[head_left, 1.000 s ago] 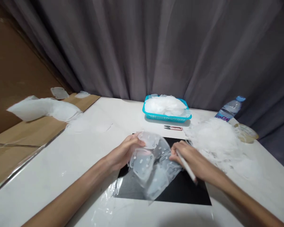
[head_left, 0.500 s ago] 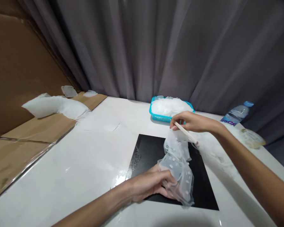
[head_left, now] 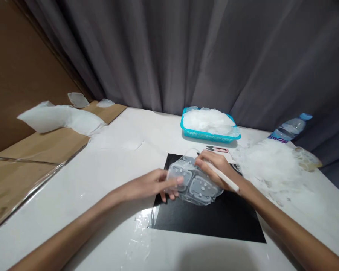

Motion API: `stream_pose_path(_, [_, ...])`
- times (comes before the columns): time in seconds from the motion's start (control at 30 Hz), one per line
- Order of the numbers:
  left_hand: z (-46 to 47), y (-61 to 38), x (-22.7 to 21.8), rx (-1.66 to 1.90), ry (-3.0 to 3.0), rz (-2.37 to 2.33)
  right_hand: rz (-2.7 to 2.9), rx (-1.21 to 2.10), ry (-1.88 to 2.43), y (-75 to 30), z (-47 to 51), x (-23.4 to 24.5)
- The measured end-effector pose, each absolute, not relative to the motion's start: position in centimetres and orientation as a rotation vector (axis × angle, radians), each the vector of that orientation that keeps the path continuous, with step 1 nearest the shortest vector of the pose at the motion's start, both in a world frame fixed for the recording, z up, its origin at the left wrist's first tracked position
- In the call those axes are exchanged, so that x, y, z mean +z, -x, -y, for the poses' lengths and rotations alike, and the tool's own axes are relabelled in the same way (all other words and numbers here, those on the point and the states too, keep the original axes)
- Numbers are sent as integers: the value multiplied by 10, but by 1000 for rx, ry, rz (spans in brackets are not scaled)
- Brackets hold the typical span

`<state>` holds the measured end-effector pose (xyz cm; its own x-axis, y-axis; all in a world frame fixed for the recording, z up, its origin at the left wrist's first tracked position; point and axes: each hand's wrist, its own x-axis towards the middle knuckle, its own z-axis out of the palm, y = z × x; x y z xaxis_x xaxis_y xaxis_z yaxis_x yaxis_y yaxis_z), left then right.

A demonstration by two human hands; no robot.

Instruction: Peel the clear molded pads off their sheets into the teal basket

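Both hands low now, on the sheet. Pinching its left corner between thumb and fingers of the left hand; pressing its far edge with the curled fingers of the right hand, clamping a stick there as well. Half a second ago: held stretched in the air, right hand raised near the basket. Now gathered and laid on the black mat, in the middle of the table. Probably means the pulling apart is finished and flat handling on the mat is possible. Beyond: snips, white pile, bottle.
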<state>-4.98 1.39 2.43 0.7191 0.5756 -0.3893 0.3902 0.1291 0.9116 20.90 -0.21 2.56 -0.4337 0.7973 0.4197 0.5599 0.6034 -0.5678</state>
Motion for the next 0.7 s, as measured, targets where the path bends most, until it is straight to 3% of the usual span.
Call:
stream_pose_path(0.4, [14, 35, 12, 52, -935, -558, 1981, 210, 1279, -232, 89, -1])
stream_pose_path(0.7, [8, 43, 21, -130, -1126, -487, 2116, 440, 1143, -261, 84, 27])
